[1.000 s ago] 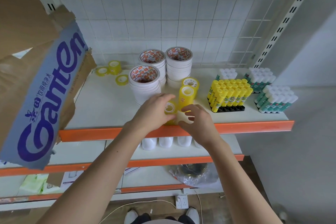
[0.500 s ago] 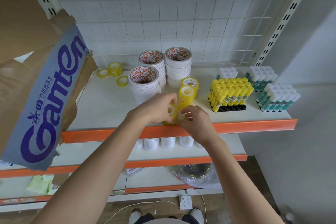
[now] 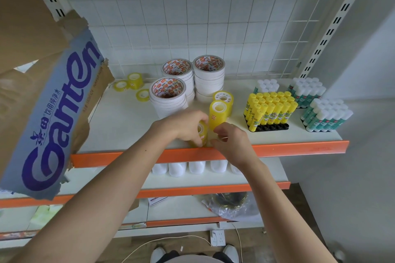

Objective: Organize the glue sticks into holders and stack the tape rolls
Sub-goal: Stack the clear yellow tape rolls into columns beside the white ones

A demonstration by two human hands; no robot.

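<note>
My left hand [image 3: 181, 126] grips a short stack of small yellow tape rolls [image 3: 202, 134] at the shelf's front edge, its open end turned to the right. My right hand [image 3: 232, 142] curls its fingertips against that end of the stack. Just behind stands a taller stack of yellow rolls [image 3: 220, 113], with one more yellow roll [image 3: 223, 97] behind it. Three stacks of wide white tape [image 3: 168, 96] stand further back. Three small yellow rolls [image 3: 134, 80] lie loose at the back left. Yellow glue sticks [image 3: 271, 107] fill a black holder [image 3: 275, 127].
Green-and-white glue sticks [image 3: 327, 117] stand in groups at the shelf's right end. A torn cardboard box [image 3: 49, 102] overhangs the shelf's left side. The orange shelf lip [image 3: 299, 148] runs along the front. White containers [image 3: 196, 168] sit on the shelf below.
The pale roll my right hand held a second ago has been brought against the short stack under my left hand. Both hands have closed in on that stack.
</note>
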